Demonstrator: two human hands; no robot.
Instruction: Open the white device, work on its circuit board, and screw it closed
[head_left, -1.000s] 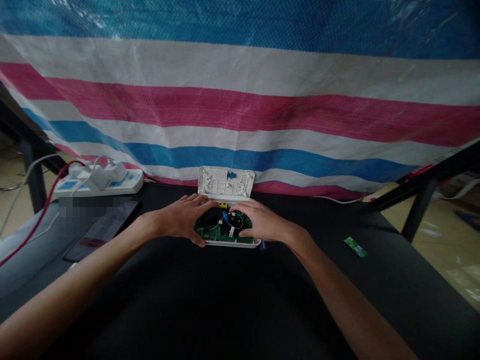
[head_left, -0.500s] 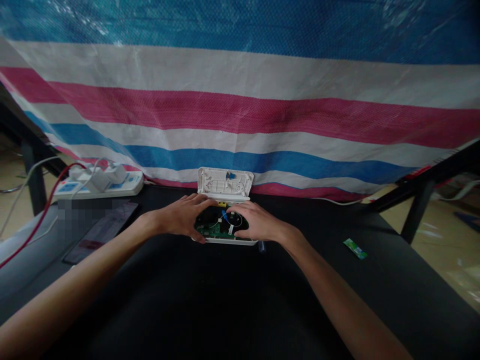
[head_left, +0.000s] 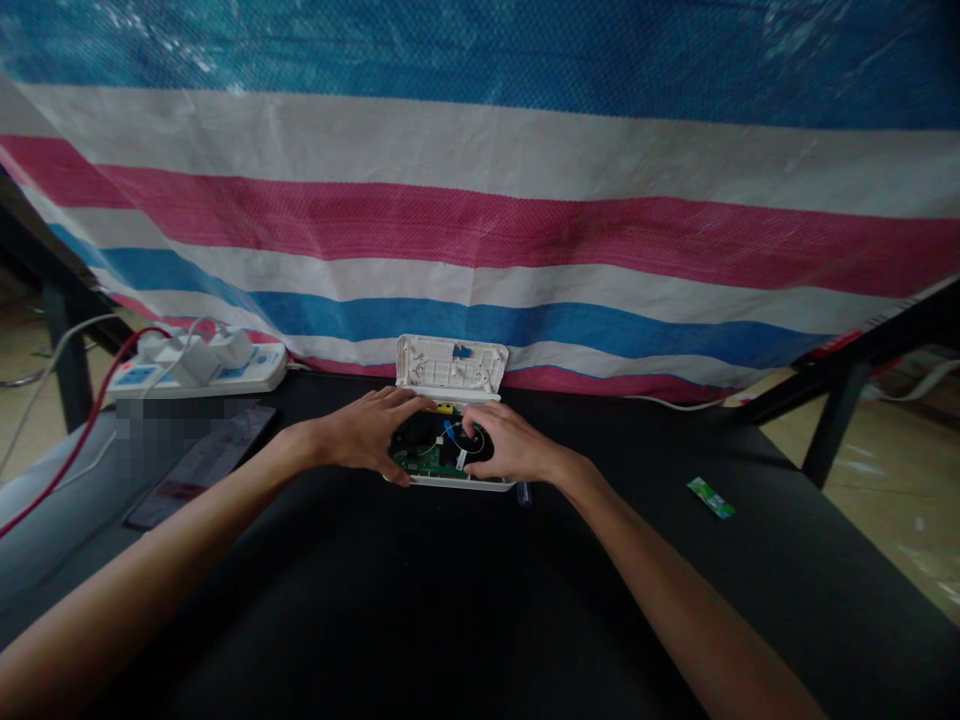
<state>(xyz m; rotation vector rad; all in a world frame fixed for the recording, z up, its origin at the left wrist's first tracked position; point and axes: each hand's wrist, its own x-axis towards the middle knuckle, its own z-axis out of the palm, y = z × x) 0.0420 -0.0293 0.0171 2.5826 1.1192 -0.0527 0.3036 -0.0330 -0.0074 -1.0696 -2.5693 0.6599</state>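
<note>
The lower shell of an opened white router [head_left: 465, 485] lies on the black table, with a green circuit board [head_left: 431, 465] inside it. My left hand [head_left: 367, 430] spans its left end, thumb at the front edge and fingers at the back, gripping it. My right hand [head_left: 517, 443] reaches over the right end with index finger and thumb apart, beside a thin white cable loop [head_left: 459, 449] and a blue connector [head_left: 450, 430]. Whether a fingertip touches the loop, I cannot tell. Behind the shell stands the white perforated cover [head_left: 450, 365], inner side facing me, with a blue piece on it.
A power strip [head_left: 259, 372] with plugs and cables sits at the back left, near a dark phone [head_left: 199, 470]. To the right lies a green packet [head_left: 710, 498]. A small clear-blue object [head_left: 523, 494] is by my right wrist. A striped sheet [head_left: 480, 225] hangs behind.
My right index finger has curled inward slightly over the cable loop, and the thumb has shifted a little left. My left hand, the router shell and the cover hold their places.
</note>
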